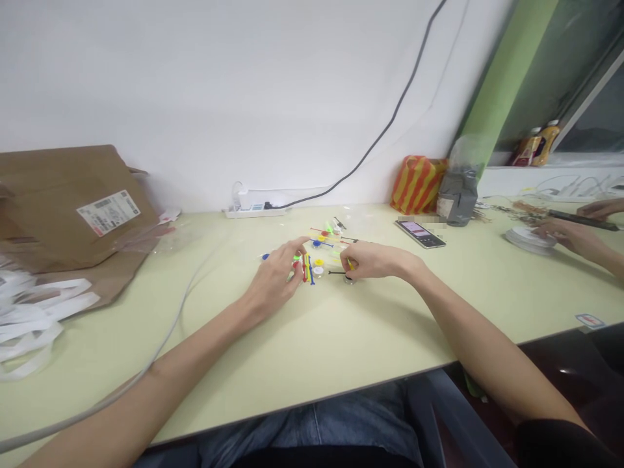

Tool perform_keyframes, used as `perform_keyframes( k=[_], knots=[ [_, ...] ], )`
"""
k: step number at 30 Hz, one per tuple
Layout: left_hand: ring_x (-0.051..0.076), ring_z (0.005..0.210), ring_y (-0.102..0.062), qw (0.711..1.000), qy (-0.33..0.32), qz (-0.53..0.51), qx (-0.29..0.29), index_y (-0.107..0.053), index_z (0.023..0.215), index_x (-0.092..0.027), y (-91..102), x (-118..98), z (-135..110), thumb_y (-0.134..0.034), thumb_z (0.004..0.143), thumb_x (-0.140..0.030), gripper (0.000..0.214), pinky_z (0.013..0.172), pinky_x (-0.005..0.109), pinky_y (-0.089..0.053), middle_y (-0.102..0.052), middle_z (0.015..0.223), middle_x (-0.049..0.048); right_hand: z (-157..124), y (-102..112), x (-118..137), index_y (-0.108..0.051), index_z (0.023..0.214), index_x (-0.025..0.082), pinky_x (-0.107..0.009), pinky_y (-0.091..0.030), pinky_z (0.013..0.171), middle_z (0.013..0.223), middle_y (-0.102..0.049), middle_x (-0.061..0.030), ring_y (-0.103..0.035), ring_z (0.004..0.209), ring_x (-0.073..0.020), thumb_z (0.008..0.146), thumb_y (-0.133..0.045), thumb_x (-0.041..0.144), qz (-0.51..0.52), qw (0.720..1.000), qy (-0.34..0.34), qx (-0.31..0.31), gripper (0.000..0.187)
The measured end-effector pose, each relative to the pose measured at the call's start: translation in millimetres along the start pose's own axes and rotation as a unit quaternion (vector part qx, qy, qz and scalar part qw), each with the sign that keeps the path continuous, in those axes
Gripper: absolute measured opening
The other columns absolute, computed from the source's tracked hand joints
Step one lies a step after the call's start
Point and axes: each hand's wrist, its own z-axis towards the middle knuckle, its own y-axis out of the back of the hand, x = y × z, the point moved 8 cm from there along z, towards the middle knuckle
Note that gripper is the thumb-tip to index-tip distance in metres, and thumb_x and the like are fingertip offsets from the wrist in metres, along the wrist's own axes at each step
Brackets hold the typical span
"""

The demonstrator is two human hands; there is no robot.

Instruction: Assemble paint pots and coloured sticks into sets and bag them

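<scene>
Sticks, coloured, beside left grip; black piece below right grip.

There are two wearer's hands, two co-worker's hands, two bottles, one phone.

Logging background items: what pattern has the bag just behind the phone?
The bag has red and yellow stripes, best seen in the head view.

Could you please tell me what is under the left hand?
A green piece and a red piece partly show at the left hand's inner side. Anything beneath its palm is covered, so I cannot tell.
</scene>
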Motion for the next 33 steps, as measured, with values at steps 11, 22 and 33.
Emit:
perform_keyframes(
  k=[11,22,33],
  knots=[
    [0.019,0.105,-0.062,1.0,0.008,0.009,-0.006,-0.037,0.144,-0.025,1.1,3,0,-0.043,0.095,-0.013,0.051,0.092,0.035,-0.048,-0.064,0.115,0.0046,13,30,10,-0.059,0.077,0.017,-0.023,-0.038,0.058,0.069,-0.06,0.0016,-0.051,0.062,-0.0113,0.075,-0.058,0.021,0.204,0.957,0.117,-0.169,0.005],
    [0.021,0.107,-0.06,0.999,0.043,0.02,-0.013,-0.038,0.143,-0.025,4.6,14,0,-0.044,0.094,-0.014,0.051,0.094,0.037,-0.047,-0.064,0.119,0.0054,106,24,15,-0.07,0.079,0.016,-0.024,-0.037,0.06,0.078,-0.071,-0.0034,-0.058,0.067,-0.0133,0.072,-0.065,0.017,-0.017,0.99,0.093,-0.109,0.009],
    [0.021,0.11,-0.06,0.999,0.032,0.02,-0.011,-0.036,0.144,-0.024,3.4,11,1,-0.042,0.094,-0.014,0.051,0.096,0.038,-0.046,-0.063,0.117,0.0058,81,76,-14,-0.072,0.1,0.013,-0.023,-0.04,0.066,0.092,-0.074,-0.0083,-0.061,0.074,-0.0144,0.087,-0.058,0.024,-0.025,0.973,0.07,-0.218,0.023]
  ],
)
